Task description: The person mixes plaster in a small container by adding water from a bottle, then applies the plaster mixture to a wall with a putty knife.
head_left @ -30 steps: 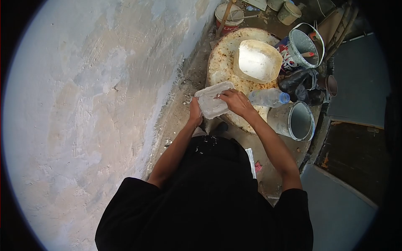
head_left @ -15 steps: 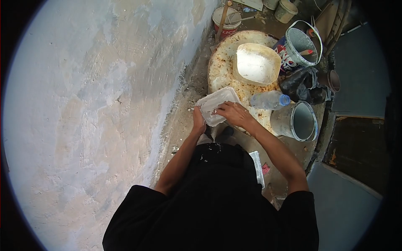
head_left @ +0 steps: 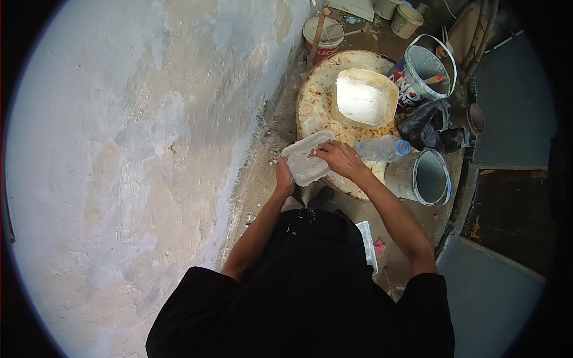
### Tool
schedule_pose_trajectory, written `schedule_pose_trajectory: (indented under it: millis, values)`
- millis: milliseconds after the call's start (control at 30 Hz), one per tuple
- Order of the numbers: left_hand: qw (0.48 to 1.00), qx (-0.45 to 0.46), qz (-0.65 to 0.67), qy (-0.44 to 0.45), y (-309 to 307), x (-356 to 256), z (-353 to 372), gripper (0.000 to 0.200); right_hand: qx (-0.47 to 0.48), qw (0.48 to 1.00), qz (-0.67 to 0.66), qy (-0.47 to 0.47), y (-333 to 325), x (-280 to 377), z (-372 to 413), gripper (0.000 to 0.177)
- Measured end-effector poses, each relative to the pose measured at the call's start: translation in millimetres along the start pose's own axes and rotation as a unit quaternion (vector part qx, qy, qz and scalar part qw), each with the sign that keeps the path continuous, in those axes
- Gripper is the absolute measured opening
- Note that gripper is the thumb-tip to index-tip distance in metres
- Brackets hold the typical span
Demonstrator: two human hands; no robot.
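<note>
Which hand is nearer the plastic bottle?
Right: the right hand is at the white tray, close beside the plastic bottle; the left hand holds the tray's left edge, farther away.

White lettering marks the red-banded bucket (head_left: 324, 51) and blue-and-red bucket (head_left: 408, 88), too small and blurred to read surely.

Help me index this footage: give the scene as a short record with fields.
Left hand: grips the white-coated tray at its edge
Right hand: fingers inside the tray; anything pinched is unclear
Round surface: rust-spotted, bearing a tub with white material
Bottle: clear, blue-capped, lying down
Wall: patchy, left
</note>
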State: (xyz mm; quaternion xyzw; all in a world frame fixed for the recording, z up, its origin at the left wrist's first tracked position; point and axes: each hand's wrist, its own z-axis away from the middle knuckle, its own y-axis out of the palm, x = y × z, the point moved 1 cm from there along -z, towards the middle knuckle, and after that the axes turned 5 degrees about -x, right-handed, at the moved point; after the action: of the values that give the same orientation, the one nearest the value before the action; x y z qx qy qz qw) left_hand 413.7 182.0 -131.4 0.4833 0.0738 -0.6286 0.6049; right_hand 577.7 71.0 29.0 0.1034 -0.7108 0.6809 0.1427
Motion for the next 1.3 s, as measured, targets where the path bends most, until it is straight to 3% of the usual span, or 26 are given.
schedule_pose_trajectory:
  millis: [67, 300, 400, 500, 600, 700, 833, 933, 1033, 1133, 1300]
  values:
    - [1.0, 0.001, -0.006, 0.003, -1, 3, -3, 0.041, 0.009, 0.999, -0.013, 0.035, -8, -2, -3, 0.035]
    - [1.0, -0.004, 0.021, 0.0, 12, -8, 9, 0.043, -0.02, 0.999, -0.048, -0.002, -10, 11, 12, 0.036]
    - [1.0, 0.004, -0.003, 0.002, 13, -7, 9, 0.047, -0.051, 0.996, -0.05, 0.06, -8, -1, 9, 0.034]
    - [1.0, 0.024, -0.011, -0.003, 5, -2, 6, 0.051, -0.015, 0.998, -0.04, 0.043, -9, 9, 11, 0.029]
    - [0.999, 0.03, -0.026, -0.001, 13, -9, 14, 0.056, -0.042, 0.996, -0.072, 0.026, -13, 11, 13, 0.026]
    - [1.0, 0.009, 0.0, 0.001, 17, -13, 23, 0.056, -0.159, 0.979, -0.102, 0.072, -20, 0, 10, 0.024]
    - [0.999, 0.017, 0.034, -0.005, 14, -9, 27, 0.061, -0.242, 0.935, -0.215, 0.145, -27, -2, 16, 0.021]
    - [0.998, 0.054, 0.027, -0.03, 5, -4, 24, 0.069, -0.298, 0.904, -0.227, 0.204, -21, 7, 26, 0.021]
    - [0.995, 0.067, 0.064, -0.033, 4, -1, 24, 0.072, -0.334, 0.879, -0.24, 0.241, -12, 12, 32, 0.02]
    - [0.989, 0.084, 0.104, -0.056, 6, -3, 24, 0.076, -0.361, 0.891, -0.172, 0.217, -18, 24, 35, 0.022]
    - [0.993, 0.068, 0.082, -0.049, 11, -7, 27, 0.079, -0.308, 0.906, -0.156, 0.244, -9, 41, 36, 0.027]
